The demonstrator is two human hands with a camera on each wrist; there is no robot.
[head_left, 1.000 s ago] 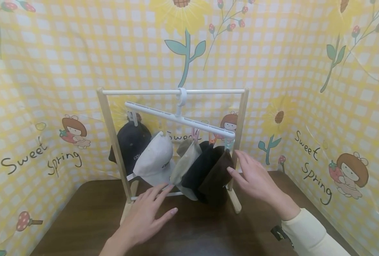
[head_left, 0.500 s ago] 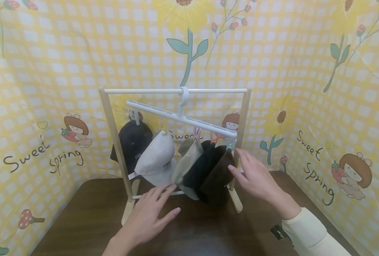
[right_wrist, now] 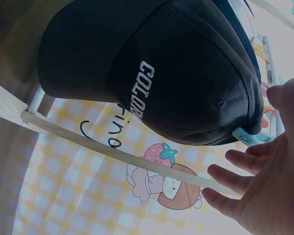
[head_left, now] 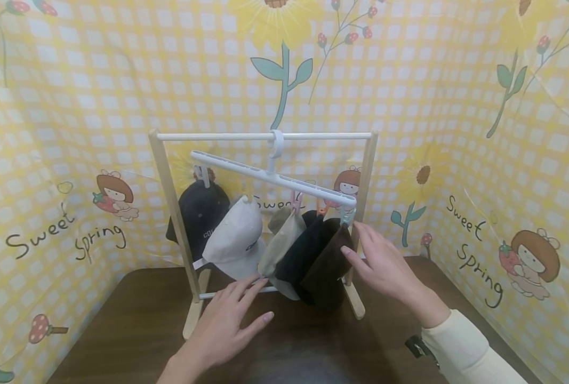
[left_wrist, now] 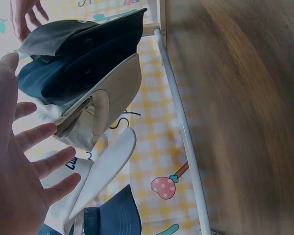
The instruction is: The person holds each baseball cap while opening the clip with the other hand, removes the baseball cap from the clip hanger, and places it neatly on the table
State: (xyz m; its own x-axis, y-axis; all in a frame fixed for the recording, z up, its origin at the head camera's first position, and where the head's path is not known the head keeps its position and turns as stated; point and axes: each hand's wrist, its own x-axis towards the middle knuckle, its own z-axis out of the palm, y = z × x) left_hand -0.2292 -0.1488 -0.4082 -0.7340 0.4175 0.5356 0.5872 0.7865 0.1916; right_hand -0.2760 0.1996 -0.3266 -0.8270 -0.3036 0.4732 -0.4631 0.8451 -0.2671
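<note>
Several baseball caps hang by clips from a tilted white hanger bar (head_left: pixel 313 189) in the head view. At its lower right end, a teal clip (head_left: pixel 347 215) holds a dark brown cap (head_left: pixel 326 266), lettered on the front in the right wrist view. My right hand (head_left: pixel 385 264) is at that cap's crown beside the clip, thumb in front, fingers spread and relaxed. Left of it hang a black cap (head_left: pixel 299 256), a beige cap (head_left: pixel 277 250) and a white cap (head_left: pixel 231 234). My left hand (head_left: pixel 224 322) is open, fingertips close to the beige cap, palm facing the caps.
Another black cap (head_left: pixel 199 213) hangs at the bar's raised left end. A wooden stand with a white top rail (head_left: pixel 207 137) carries the hanger by its hook (head_left: pixel 277 144). It stands on a dark brown table (head_left: pixel 313 352), with a yellow checked cloth (head_left: pixel 121 106) around it.
The head view has shifted slightly. Both hands and the caps keep nearly the same places.
</note>
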